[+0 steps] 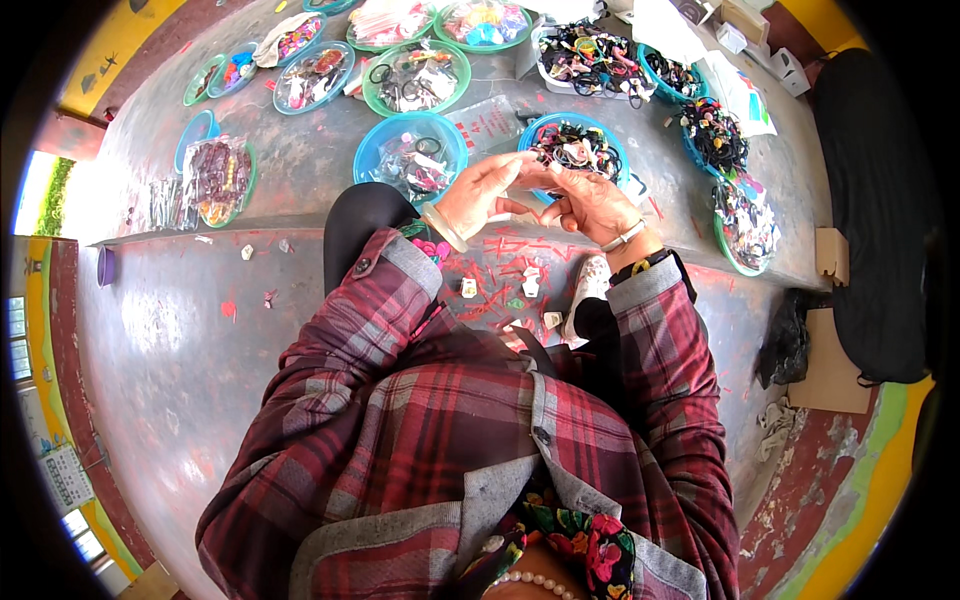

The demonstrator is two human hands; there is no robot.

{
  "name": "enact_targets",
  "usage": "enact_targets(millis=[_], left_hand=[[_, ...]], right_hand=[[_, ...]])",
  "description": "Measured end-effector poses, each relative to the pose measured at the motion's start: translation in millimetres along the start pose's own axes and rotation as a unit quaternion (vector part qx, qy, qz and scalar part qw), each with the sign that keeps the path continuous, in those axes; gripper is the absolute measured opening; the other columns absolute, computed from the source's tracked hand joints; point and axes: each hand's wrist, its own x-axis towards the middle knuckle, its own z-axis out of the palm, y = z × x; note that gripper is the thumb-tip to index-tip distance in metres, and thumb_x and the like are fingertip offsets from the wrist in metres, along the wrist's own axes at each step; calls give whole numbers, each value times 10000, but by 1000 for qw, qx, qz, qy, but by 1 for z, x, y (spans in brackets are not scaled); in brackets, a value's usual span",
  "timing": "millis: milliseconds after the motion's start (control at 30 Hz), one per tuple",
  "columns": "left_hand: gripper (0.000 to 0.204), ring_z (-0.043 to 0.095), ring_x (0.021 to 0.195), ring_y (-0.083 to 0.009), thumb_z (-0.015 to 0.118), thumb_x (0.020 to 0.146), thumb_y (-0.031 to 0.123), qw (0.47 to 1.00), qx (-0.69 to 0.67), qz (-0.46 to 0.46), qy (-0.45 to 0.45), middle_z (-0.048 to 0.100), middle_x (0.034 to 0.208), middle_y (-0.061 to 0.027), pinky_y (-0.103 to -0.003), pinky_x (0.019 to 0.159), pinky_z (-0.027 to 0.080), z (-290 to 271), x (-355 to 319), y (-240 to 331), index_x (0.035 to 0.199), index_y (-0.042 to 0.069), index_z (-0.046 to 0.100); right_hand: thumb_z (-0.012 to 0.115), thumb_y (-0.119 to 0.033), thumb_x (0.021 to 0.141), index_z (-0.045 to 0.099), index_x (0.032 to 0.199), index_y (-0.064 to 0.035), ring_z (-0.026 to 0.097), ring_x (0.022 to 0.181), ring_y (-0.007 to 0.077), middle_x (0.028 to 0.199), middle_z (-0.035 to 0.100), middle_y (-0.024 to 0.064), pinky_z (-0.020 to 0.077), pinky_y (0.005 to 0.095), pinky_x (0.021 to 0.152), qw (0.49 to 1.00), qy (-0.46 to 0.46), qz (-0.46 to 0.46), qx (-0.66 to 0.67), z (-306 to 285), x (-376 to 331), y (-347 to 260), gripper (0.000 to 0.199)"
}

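Both my hands are raised in front of me with their fingertips close together. My left hand (482, 198) is closed in a pinch, and so is my right hand (597, 208). Whatever lies between the fingers is too small to make out. Just beyond the right hand is a blue basin (622, 150) heaped with dark and pink hair ties (578, 146). Past the left hand stands another blue basin (366, 152), holding clear bags (415, 165) with hair ties in them. A flat clear plastic bag (488, 122) lies between the two basins.
More basins of hair ties and packets line the raised floor, among them a green basin (372, 85) and a white tub (548, 82). A ledge edge (290, 228) runs across. Red scraps and white bits (468, 288) litter the floor by my shoe (590, 285). A black bag (785, 340) sits right.
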Motion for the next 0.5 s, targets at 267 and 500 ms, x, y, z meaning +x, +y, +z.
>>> enact_targets(millis=[267,500], left_hand=[[236,586,902,-148,512,892,164,993,31,-21,113,600,1025,-86,-222,628,484,-18,5,-9,1049,0,573],[208,594,910,-212,495,896,124,992,-9,28,125,601,983,-129,-275,697,510,-13,4,-4,1028,-23,561]], right_hand=[[523,-391,867,538,1137,-52,626,664,146,1032,614,108,411,186,465,1000,-17,1,15,-13,3,-3,434],[520,-397,866,501,1173,-42,630,724,160,1044,602,139,432,194,484,998,-31,-28,36,-8,2,-3,470]])
